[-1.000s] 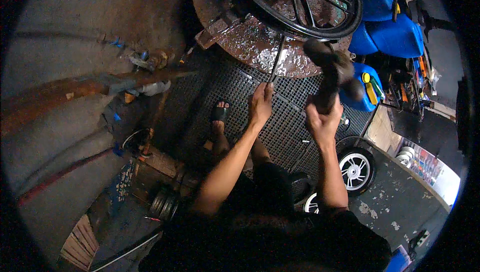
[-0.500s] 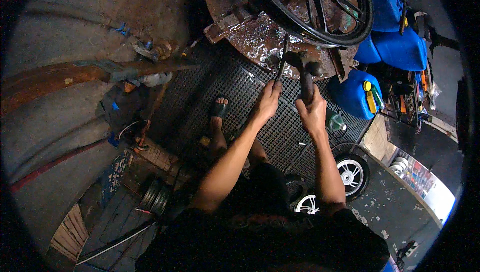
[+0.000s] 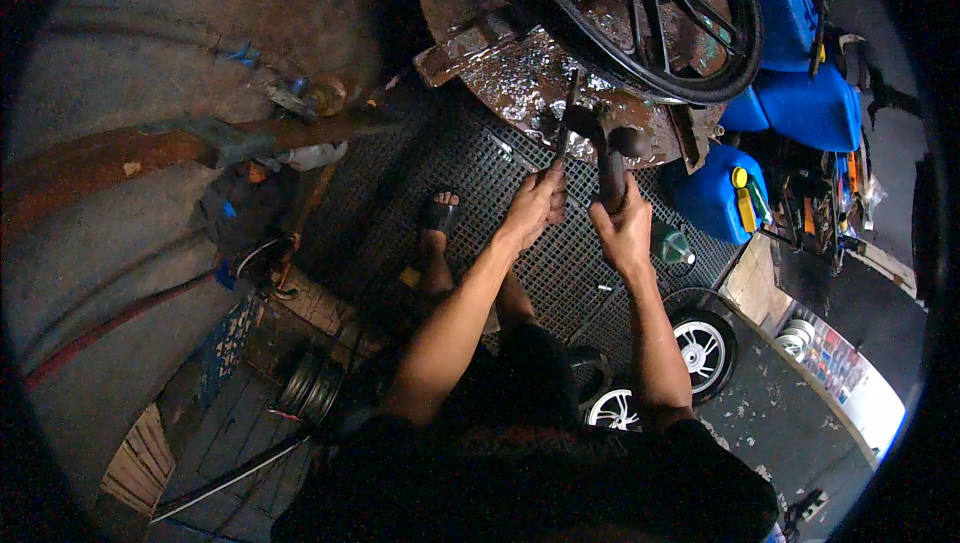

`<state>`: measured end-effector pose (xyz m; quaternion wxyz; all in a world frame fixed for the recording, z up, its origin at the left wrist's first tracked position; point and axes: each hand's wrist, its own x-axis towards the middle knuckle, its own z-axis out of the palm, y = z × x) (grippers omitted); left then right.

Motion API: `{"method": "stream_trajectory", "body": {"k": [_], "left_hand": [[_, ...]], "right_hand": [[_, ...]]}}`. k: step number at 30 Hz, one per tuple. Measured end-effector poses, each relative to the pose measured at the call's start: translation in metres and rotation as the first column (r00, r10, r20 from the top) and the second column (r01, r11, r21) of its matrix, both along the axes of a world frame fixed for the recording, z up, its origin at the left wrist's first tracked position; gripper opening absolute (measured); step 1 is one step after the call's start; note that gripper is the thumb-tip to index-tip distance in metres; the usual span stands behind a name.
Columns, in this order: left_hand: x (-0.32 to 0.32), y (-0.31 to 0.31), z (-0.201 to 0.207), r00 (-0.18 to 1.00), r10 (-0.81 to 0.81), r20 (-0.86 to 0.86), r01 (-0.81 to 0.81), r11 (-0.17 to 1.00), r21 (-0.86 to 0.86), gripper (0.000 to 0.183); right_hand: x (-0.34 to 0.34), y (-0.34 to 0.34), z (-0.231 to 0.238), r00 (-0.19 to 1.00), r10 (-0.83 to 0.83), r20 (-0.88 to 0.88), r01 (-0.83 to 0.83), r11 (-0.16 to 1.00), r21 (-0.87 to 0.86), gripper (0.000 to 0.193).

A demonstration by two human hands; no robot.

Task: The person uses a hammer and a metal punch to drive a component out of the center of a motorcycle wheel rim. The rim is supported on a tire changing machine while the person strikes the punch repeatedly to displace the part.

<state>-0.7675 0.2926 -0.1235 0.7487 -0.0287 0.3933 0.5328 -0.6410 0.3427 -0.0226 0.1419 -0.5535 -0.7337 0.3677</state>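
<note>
My left hand is closed around a thin metal bar, like a chisel or tire iron, whose tip points up toward the wheel. In my right hand is a hammer with a rounded dark head, gripped by its handle. The hammer head is close beside the bar; whether they touch I cannot tell. Ahead of both hands, a black spoked motorcycle wheel rim rests tilted on a round, rusty, wet metal stand.
Blue jerrycans stand right of the stand, with a green bottle on the black grid mat. White-spoked wheels lie near my right forearm. At the left, a person sits below a thick rusty beam.
The wheel and stand appear slightly farther right and lower, as the view has shifted. The hammer head has tilted a little beside the bar. Both hands keep their holds.
</note>
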Motion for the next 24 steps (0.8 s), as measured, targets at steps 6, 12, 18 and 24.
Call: {"method": "stream_trajectory", "body": {"k": [6, 12, 18, 24], "left_hand": [[0.003, -0.004, 0.003, 0.998, 0.042, 0.039, -0.039, 0.997, -0.059, 0.034], [0.006, -0.007, -0.003, 0.993, 0.07, 0.092, -0.073, 0.997, 0.034, 0.034], [0.01, -0.009, -0.016, 0.994, 0.095, 0.053, -0.097, 0.994, 0.054, 0.035], [0.016, -0.001, 0.0, 0.98, 0.142, -0.139, -0.161, 0.978, -0.135, 0.036]], "right_hand": [[-0.001, 0.001, 0.001, 0.999, 0.006, 0.032, -0.006, 1.0, -0.018, 0.04], [-0.002, 0.003, -0.001, 0.986, 0.058, 0.159, -0.046, 0.996, -0.075, 0.044], [-0.007, -0.002, 0.024, 0.991, 0.019, -0.133, 0.008, 0.98, 0.198, 0.037], [-0.013, 0.004, 0.002, 0.992, 0.079, 0.101, -0.083, 0.996, 0.036, 0.045]]}}
